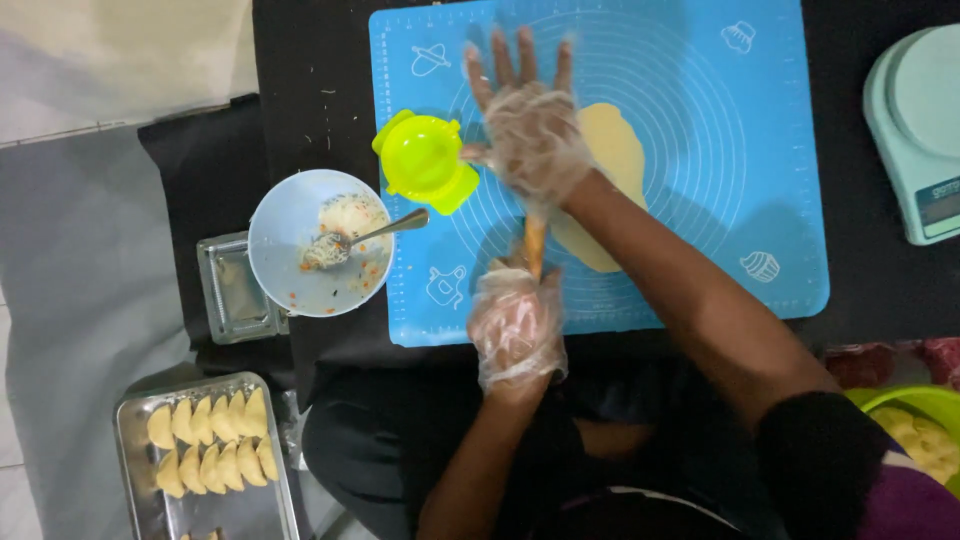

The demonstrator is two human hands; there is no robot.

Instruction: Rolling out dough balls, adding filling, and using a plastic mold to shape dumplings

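A pale sheet of dough (pixel 617 150) lies flattened on the blue baking mat (pixel 740 150). A wooden rolling pin (pixel 535 245) runs across the dough's left side. My right hand (pixel 530 125), in a clear plastic glove, presses flat on the pin's far part with fingers spread. My left hand (pixel 515 330), also gloved, rests on the pin's near end at the mat's front edge.
A lime-green dumpling press (pixel 425 160) sits on the mat's left edge. Left of it stand a light blue bowl (pixel 290 215) of filling with a spoon (pixel 385 230) and a small glass dish (pixel 232 290). A metal tray (pixel 210 455) holds folded pastries. A scale (pixel 920 120) stands right.
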